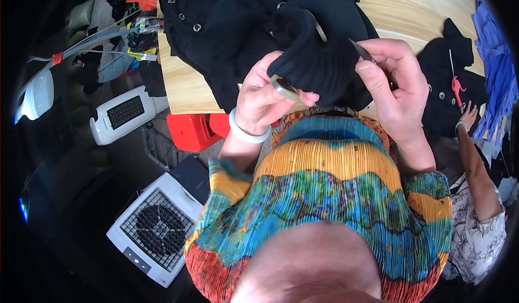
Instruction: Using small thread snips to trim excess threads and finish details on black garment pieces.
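A black garment [227, 43] with metal-looking rings or buttons lies over the table in front of me. My left hand [262, 95] is closed on its ribbed cuff [316, 70], which is lifted toward me. By the left thumb there is a curved, shiny pale-rimmed piece [284, 88]; I cannot tell what it is. A similar pale arc [320, 31] shows at the upper side of the ribbing. Right of the cuff, my right hand [392, 81] pinches a small dark, pointed blade-like tool [361, 50] between thumb and forefinger. Its tip points at the fabric.
At the right, a co-worker's hand [469, 118] rests by another black garment [432, 81] with red-handled scissors [457, 89] on it. Blue cloth [494, 65] hangs beyond. Left of the wooden table [189, 87] are a red stool [189, 132], a white fan unit [159, 227] and a white device [127, 114].
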Motion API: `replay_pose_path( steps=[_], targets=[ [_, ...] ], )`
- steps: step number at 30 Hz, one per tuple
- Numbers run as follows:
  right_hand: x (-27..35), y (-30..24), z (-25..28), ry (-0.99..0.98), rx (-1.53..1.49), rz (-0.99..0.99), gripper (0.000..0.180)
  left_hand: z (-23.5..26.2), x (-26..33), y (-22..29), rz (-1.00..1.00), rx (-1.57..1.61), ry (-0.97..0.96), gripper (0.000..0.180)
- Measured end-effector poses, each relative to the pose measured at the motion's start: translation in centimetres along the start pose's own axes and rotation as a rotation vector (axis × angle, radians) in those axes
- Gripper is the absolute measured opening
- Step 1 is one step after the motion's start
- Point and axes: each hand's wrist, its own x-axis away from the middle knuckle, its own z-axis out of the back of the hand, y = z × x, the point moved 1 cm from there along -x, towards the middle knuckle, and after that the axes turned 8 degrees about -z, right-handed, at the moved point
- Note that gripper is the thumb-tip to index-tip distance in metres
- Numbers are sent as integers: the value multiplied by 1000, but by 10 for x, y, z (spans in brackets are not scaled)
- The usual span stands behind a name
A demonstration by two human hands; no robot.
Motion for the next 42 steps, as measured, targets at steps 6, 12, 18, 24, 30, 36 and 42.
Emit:
replay_pose_path(
  steps=[6, 12, 18, 24, 30, 36, 42],
  targets=[
    [1, 12, 4, -23, -42, -41, 27, 5, -1, -6, -26, 78, 11, 39],
    [0, 12, 5, 51, -116, -18, 37, -2, -16, -3, 42, -73, 135, 28],
    [-7, 14, 2, -45, 247, 265, 33, -15, -23, -16, 138, -371, 299, 20],
    [0, 32, 1, -2, -266, -251, 13, -20, -23, -16, 149, -484, 295, 20],
    [-2, 27, 7, -62, -324, -368, 12, -27, -25, -17, 145, -492, 286, 20],
    [-20, 43, 32, -207, -186, -417, 16, -14, -23, -32, 211, -612, 278, 21],
    [-58, 71, 40, -260, 283, -370, 24, -12, -25, -89, 608, -839, -532, 31]
  ],
)
